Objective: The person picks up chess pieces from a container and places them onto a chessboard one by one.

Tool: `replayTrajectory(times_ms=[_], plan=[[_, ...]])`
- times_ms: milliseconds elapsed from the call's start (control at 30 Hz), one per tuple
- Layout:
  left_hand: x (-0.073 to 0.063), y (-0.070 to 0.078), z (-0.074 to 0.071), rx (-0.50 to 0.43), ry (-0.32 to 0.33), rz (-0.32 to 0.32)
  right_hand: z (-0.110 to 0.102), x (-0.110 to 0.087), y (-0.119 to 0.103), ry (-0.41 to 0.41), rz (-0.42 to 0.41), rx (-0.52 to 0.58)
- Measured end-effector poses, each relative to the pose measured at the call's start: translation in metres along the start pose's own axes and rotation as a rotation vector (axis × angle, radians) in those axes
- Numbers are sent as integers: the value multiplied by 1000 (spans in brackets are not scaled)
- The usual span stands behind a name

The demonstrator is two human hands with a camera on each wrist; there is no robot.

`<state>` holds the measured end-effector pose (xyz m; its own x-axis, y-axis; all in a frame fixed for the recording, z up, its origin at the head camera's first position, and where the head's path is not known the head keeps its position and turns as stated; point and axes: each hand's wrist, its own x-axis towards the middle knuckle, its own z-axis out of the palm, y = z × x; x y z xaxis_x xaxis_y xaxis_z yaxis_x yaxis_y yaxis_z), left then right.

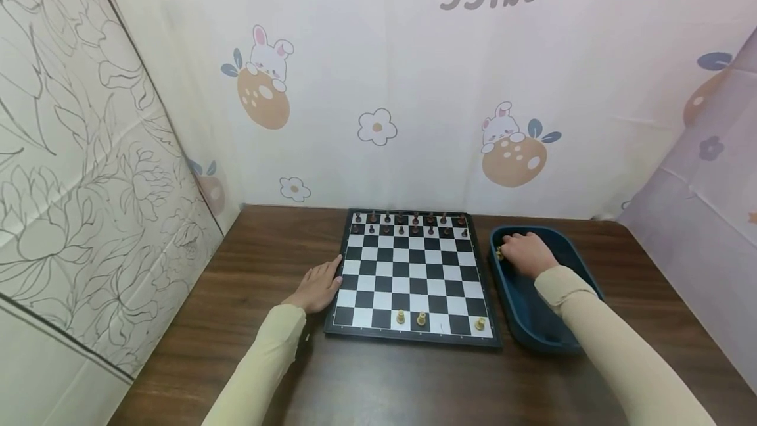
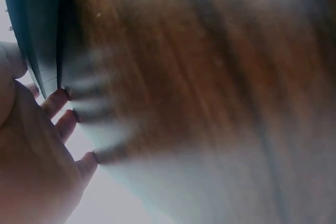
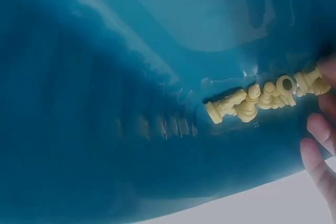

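A magnetic-looking black-and-white chessboard (image 1: 409,271) lies on the table. My left hand (image 1: 316,286) rests beside it, extended fingers touching its left edge; the left wrist view shows those fingertips (image 2: 66,121) on the wood by the board's side. My right hand (image 1: 528,254) reaches into the blue bin (image 1: 520,327) at the board's right. Inside, cream chess pieces (image 3: 247,109) lie in a row along the wall, and right fingers (image 3: 317,127) are spread at the row's end, touching or nearly touching the last piece (image 3: 306,81). Part of this hand is cut off.
Dark chess pieces (image 1: 401,230) stand on the board's two far rows. On the near row are three cream pieces, including one chess piece (image 1: 421,319) near the middle and another chess piece (image 1: 480,324) at the right corner. A patterned cloth (image 1: 378,71) hangs behind the wooden table (image 1: 266,235).
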<state>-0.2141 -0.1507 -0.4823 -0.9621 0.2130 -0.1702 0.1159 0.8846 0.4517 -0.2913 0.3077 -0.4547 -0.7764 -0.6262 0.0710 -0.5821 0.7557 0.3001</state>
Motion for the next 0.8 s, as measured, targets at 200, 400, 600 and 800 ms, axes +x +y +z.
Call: replayTrajectory(times_ms=[200,400,600,800], plan=[[1,-1,1,1,-6,5,-8,-8,-1,42,20,42],[1,-1,0,-11,1,13,-17,-12,-2,49,43,97],[1,-1,1,-9,1,15,-28,-15,-2,22,69,124],[1,0,2,-2,1,24,-39,-20,-6,30,73,149]])
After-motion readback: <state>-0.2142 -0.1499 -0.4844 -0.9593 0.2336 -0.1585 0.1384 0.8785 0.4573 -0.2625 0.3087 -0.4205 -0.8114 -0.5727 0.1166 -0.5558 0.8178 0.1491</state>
